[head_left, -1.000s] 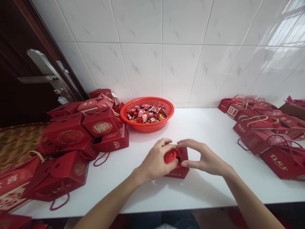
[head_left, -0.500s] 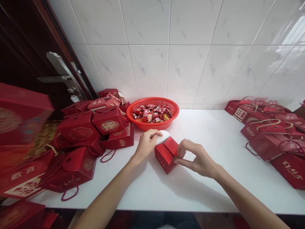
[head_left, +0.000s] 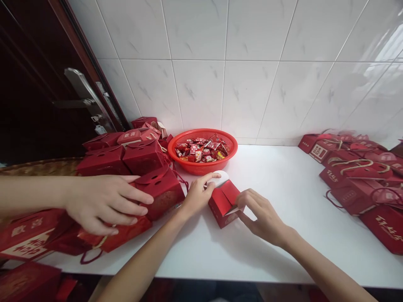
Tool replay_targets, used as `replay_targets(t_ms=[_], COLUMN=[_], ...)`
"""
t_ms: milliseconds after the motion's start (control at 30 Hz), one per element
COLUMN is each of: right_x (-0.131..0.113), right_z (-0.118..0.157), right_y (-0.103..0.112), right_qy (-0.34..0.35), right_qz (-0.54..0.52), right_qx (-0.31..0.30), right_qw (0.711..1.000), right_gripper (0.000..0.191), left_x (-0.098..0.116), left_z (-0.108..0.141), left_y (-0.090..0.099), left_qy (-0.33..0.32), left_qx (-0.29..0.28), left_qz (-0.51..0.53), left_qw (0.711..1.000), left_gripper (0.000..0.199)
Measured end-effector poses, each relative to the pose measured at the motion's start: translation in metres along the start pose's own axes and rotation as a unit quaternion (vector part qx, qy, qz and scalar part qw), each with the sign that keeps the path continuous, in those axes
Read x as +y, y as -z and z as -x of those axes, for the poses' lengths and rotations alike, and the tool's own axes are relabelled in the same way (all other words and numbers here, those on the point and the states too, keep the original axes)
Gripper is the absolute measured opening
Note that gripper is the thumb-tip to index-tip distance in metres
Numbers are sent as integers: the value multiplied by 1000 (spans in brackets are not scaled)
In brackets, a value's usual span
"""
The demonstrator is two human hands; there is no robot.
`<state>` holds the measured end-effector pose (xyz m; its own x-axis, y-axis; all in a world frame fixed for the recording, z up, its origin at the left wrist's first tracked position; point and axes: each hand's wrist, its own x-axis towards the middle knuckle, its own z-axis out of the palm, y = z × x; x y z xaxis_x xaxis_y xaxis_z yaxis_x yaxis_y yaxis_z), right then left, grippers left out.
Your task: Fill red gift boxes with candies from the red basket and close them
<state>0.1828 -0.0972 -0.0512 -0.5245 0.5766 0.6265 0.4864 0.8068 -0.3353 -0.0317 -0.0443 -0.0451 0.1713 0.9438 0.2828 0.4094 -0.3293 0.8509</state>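
A small red paper gift box (head_left: 223, 203) stands on the white table in front of me, its top partly folded, with a rounded white-backed flap (head_left: 220, 178) raised at the far side. My left hand (head_left: 200, 193) pinches this rounded flap between thumb and fingers. At the near right side, my right hand (head_left: 262, 216) grips a smaller flap (head_left: 232, 209) with thumb and fingertips and holds it tilted up. Behind the box sits a red plastic basket (head_left: 203, 168) full of wrapped candies (head_left: 201, 149).
Another person's hand (head_left: 108, 203) reaches in from the left over a pile of red gift boxes (head_left: 141, 156). More boxes with cord handles (head_left: 352, 188) are heaped on the right. A tiled wall (head_left: 252, 96) stands behind the table, and a dark door (head_left: 28, 84) at the left.
Another person's hand has come in from the left, and red boxes there now lie on the pile near my left arm. The small flap in my right hand is lifted higher.
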Motion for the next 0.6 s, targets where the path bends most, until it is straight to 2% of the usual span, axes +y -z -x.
replay_targets(t_ms=[67, 133, 200, 267, 333, 467, 600], right_x=[-4, -8, -10, -9, -7, -6, -9], right_z=[-3, -11, -21, -32, -41, -51, -54], right_y=[1, 8, 15, 21, 22, 21, 23], right_qy=[11, 3, -28, -62, -69, -23, 29], right_qz=[-24, -91, -159, -181, -160, -57, 78], right_qx=[-4, -34, -72, -102, -130, -209, -233], right_qw=[1000, 995, 984, 976, 976, 976, 969], right_gripper=[17, 29, 41, 47, 41, 22, 22], left_x=[0, 1, 3, 5, 8, 12, 14], left_z=[1, 2, 3, 4, 5, 5, 4], left_y=[-3, -6, -9, -11, -13, -13, -11], left_qy=[-22, -37, -46, -51, -57, -59, -56], left_qx=[-9, -17, -23, -31, -43, -69, -79], left_qz=[-8, -21, -33, -45, -68, -125, -130], left_qw=[1000, 999, 998, 997, 995, 988, 987], left_gripper=[30, 31, 34, 36, 38, 32, 40])
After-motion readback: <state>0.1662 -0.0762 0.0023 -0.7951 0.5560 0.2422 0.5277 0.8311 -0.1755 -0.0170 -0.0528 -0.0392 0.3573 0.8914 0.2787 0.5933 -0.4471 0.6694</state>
